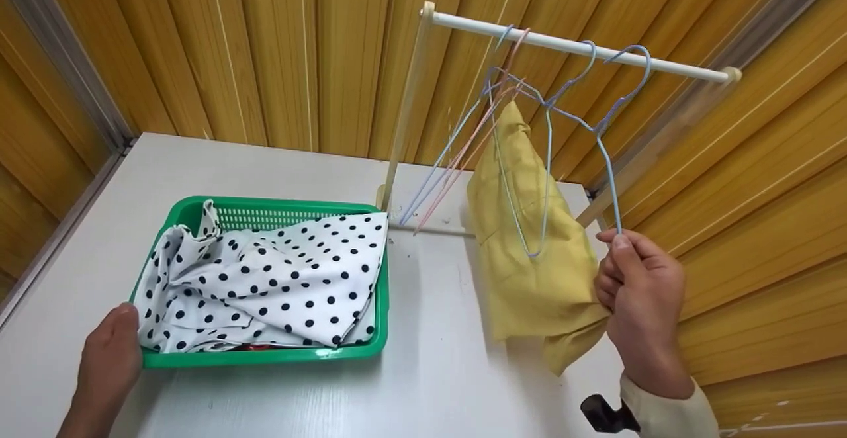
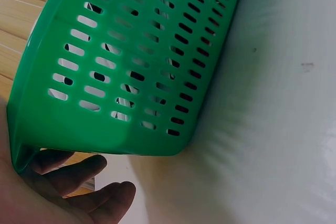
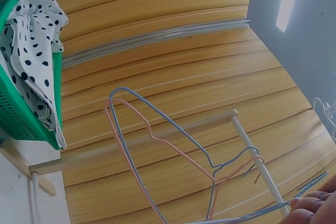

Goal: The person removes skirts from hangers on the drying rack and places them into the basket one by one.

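In the head view, my left hand (image 1: 109, 352) holds the front left corner of a green plastic basket (image 1: 265, 356), thumb at the rim. Its fingers show below the rim in the left wrist view. A white cloth with black polka dots (image 1: 284, 272) fills the basket. On the right, my right hand (image 1: 642, 292) pinches the end of a blue wire hanger (image 1: 609, 167) whose hook is at the rod. A yellow cloth (image 1: 536, 286) hangs beside it, its folds gathering toward that hand's lower fingers. In the right wrist view, only part of the hand (image 3: 315, 208) shows.
A rack with a white rod (image 1: 562, 42) stands on the white table (image 1: 317, 398). Another blue hanger (image 1: 546, 180) hangs before the yellow cloth; a pink hanger (image 1: 456, 160) and a further blue one are left of it. Wood-patterned walls (image 1: 278, 61) enclose the table.
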